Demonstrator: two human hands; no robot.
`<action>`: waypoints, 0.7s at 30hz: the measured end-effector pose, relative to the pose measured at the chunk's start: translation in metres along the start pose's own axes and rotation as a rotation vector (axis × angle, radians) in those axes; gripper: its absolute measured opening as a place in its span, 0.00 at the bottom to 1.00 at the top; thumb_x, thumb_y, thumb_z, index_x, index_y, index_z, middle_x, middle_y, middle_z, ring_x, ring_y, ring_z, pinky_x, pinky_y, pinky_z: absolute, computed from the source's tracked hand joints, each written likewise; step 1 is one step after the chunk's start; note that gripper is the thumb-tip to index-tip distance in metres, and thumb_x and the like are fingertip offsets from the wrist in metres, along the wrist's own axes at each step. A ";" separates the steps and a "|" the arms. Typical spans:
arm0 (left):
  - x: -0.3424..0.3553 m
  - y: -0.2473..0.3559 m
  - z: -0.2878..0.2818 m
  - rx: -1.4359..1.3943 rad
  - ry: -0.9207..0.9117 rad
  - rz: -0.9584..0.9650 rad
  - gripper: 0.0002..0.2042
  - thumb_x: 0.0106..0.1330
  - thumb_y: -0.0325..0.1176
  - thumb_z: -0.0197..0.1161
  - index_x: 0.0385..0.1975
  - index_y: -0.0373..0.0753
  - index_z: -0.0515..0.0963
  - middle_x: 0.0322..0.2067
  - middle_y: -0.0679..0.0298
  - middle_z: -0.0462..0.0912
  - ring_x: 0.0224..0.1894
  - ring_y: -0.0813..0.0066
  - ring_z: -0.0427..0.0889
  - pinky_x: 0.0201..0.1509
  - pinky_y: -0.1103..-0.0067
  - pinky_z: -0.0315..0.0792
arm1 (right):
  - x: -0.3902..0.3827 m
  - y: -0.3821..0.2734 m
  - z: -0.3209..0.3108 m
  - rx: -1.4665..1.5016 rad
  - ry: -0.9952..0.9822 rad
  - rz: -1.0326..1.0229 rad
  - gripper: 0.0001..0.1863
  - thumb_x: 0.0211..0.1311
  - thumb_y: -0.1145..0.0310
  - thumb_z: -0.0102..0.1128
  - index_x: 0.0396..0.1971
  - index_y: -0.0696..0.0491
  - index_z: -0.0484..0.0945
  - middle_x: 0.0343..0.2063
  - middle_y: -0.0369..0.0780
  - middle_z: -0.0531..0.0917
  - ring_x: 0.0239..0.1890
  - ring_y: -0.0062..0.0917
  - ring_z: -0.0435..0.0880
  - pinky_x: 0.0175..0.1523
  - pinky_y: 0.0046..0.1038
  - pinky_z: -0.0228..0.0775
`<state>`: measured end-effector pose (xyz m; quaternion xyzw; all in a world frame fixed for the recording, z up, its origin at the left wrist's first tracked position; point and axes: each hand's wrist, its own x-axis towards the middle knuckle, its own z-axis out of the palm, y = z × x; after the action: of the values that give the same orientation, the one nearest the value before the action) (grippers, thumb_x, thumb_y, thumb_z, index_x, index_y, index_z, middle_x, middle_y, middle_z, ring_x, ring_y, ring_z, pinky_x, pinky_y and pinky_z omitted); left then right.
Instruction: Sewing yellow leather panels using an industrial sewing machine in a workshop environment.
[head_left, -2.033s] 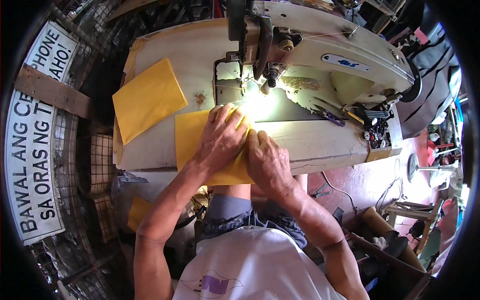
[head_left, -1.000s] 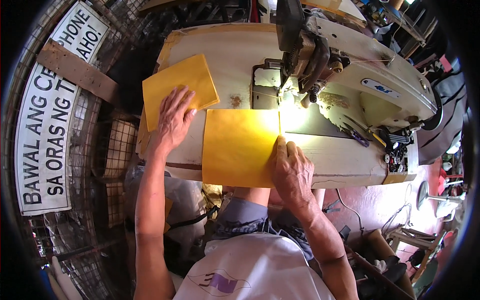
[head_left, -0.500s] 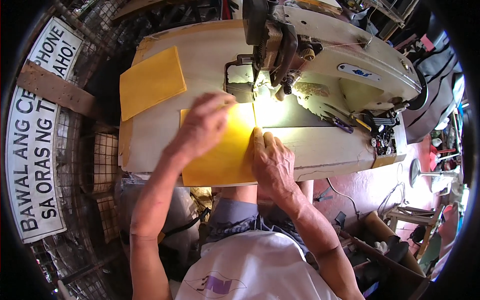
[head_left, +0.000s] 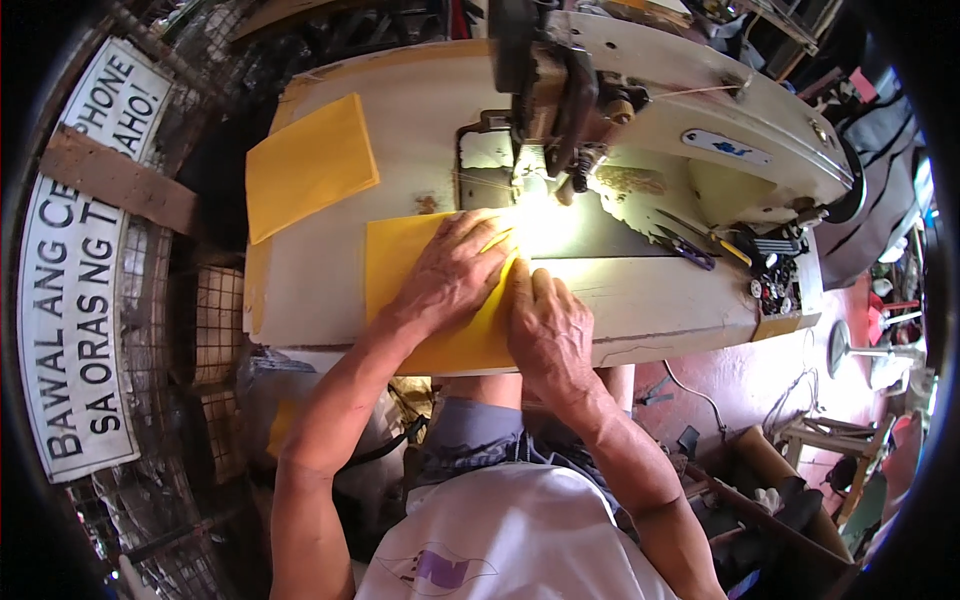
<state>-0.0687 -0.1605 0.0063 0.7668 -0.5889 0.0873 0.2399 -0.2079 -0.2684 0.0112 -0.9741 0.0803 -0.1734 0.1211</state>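
Near the frame's centre, the yellow sheet (head_left: 470, 338) lies beneath the left hand (head_left: 455, 265), its right edge running up toward the sewing machine (head_left: 675, 105), the right hand (head_left: 550, 325) close beside at that edge, any pinch indiscernible.

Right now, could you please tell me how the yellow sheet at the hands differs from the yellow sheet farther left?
The left hand partly covers the near sheet; the left sheet is uncovered. The near sheet lies fairly straight; the left sheet lies askew. Both are yellow.
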 end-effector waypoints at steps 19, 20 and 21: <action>-0.077 -0.160 -0.104 0.595 0.008 -0.232 0.13 0.68 0.30 0.61 0.50 0.35 0.78 0.47 0.57 0.82 0.52 0.55 0.80 0.56 0.66 0.75 | 0.002 -0.008 0.005 0.044 -0.031 -0.161 0.25 0.51 0.75 0.56 0.53 0.65 0.75 0.34 0.42 0.75 0.37 0.32 0.78 0.38 0.34 0.75; -0.073 -0.161 -0.110 0.592 0.030 -0.255 0.13 0.69 0.30 0.60 0.51 0.35 0.78 0.47 0.55 0.82 0.52 0.54 0.81 0.56 0.66 0.76 | 0.003 -0.012 0.008 0.061 0.002 -0.187 0.26 0.51 0.76 0.57 0.54 0.65 0.74 0.33 0.42 0.75 0.34 0.33 0.78 0.36 0.34 0.75; -0.065 -0.156 -0.118 0.587 0.054 -0.276 0.13 0.71 0.29 0.58 0.52 0.35 0.78 0.48 0.54 0.83 0.52 0.53 0.81 0.55 0.66 0.76 | 0.004 -0.013 0.010 0.073 0.034 -0.211 0.27 0.52 0.77 0.57 0.55 0.66 0.74 0.31 0.42 0.74 0.32 0.33 0.78 0.34 0.34 0.75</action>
<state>0.0778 -0.0193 0.0406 0.8732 -0.4226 0.2404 0.0336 -0.1993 -0.2543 0.0071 -0.9689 -0.0270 -0.2046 0.1361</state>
